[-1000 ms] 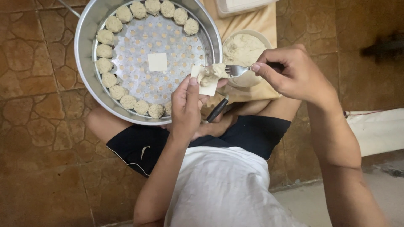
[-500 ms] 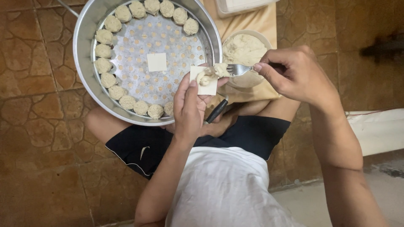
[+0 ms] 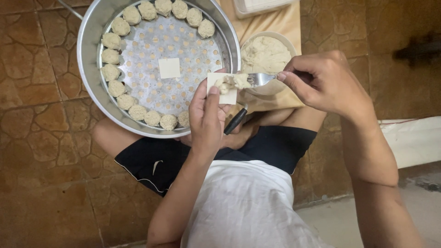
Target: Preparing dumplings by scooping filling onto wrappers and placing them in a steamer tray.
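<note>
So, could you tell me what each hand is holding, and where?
Left hand holds a wrapper from beneath; right hand holds a fork by its handle.

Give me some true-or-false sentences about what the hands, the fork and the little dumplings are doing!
1. The left hand holds a square wrapper. True.
2. The right hand holds a knife. False: it holds a fork with filling on it, over the wrapper.
3. The dumplings fill the middle of the steamer tray. False: they sit around its edge; only one flat square piece lies in the middle.
4. The bowl of filling sits to the right of the tray. True.
5. The tray's floor has many small holes. True.
</note>
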